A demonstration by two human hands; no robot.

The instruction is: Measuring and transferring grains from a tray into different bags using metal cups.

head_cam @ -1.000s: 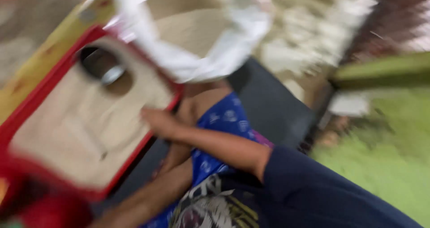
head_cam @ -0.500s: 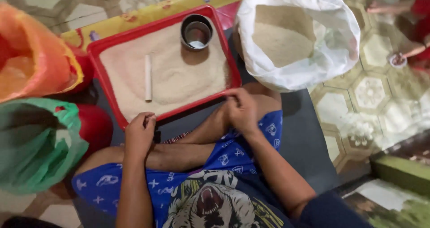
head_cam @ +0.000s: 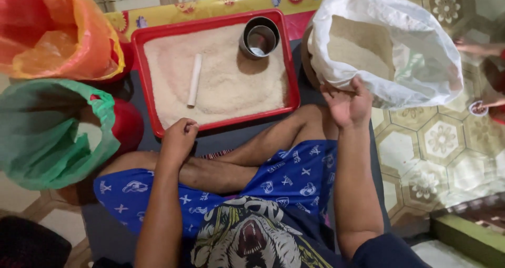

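Observation:
I sit cross-legged on a dark mat behind a red tray [head_cam: 292, 78] filled with white rice. On the rice lie a white stick [head_cam: 194, 79] and, at the far right corner, a round metal cup [head_cam: 259, 37]. My left hand [head_cam: 178, 140] rests curled on my shin, fingertips at the tray's near rim, holding nothing I can make out. My right hand [head_cam: 347, 105] is raised palm up, fingers spread, touching the lower edge of a white plastic sack [head_cam: 421, 52] full of rice.
An orange plastic bag [head_cam: 58, 36] stands at the far left, with a green plastic bag [head_cam: 47, 136] below it and a red round thing [head_cam: 127, 125] between bag and tray. Another person's hand [head_cam: 476, 48] and a small bowl [head_cam: 477, 108] are at the right edge on patterned floor tiles.
The view has steadied from a blurred sweep. My right hand moved from my knee out to the white sack's edge and opened. My left hand stayed on my shin by the tray.

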